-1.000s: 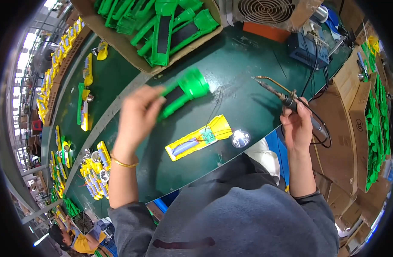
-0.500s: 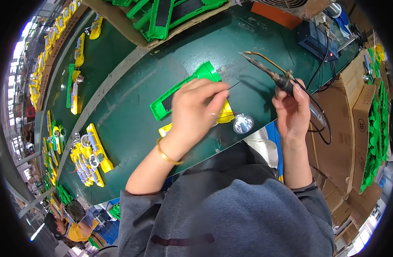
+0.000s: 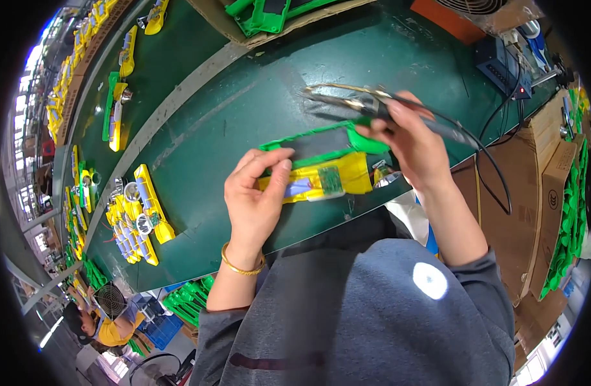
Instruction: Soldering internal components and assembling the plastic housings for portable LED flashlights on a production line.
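My right hand [image 3: 417, 138] grips a soldering iron [image 3: 350, 101], blurred by motion, its tip toward the left and a thin brass-coloured tube alongside. The lower fingers of that hand overlap the wide end of a green casing half [image 3: 321, 143] lying on the bench. In front of it lies a yellow casing half [image 3: 354, 174] with a green circuit board [image 3: 331, 181] and a lilac battery cell [image 3: 298, 188]. My left hand [image 3: 253, 196] is at the yellow half's left end, thumb and forefinger pinched; what they hold is unclear. A shiny lamp reflector [image 3: 387, 180] is partly hidden by my right wrist.
A cardboard box [image 3: 234, 29] of green casings stands at the far edge. Yellow assemblies [image 3: 131, 222] cluster at left. A blue soldering station [image 3: 501, 67] sits far right, the iron's black cable [image 3: 495, 174] looping down beside cardboard boxes [image 3: 549, 206]. Another person [image 3: 109, 331] sits far left.
My right hand has brought the iron left and down, over the green casing. My left hand has moved left and lower, uncovering the circuit board. The green casing now lies flatter, further right in view.
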Demonstrator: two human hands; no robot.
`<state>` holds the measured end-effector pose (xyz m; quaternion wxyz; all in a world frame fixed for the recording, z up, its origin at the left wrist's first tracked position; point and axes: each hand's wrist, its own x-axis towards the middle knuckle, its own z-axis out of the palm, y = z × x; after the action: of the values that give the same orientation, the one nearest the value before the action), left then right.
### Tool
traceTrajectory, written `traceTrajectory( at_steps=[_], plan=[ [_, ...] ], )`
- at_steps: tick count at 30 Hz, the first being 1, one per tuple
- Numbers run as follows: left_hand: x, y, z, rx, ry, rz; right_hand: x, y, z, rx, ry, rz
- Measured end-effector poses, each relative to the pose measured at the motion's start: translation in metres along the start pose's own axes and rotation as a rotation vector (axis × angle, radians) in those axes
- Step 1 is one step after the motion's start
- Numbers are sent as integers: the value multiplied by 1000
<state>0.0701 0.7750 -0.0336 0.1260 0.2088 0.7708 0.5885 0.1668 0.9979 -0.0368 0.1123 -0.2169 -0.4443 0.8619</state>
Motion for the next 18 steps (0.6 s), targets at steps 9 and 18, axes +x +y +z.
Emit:
traceTrajectory(
  at_steps=[9, 18],
  plan=[
    [15, 25, -23, 570, -356, 16, -41, -15, 1, -376, 79, -101],
    [29, 21, -15, 680, -508, -34, -36, -15, 8, -703, -54, -83]
  ],
)
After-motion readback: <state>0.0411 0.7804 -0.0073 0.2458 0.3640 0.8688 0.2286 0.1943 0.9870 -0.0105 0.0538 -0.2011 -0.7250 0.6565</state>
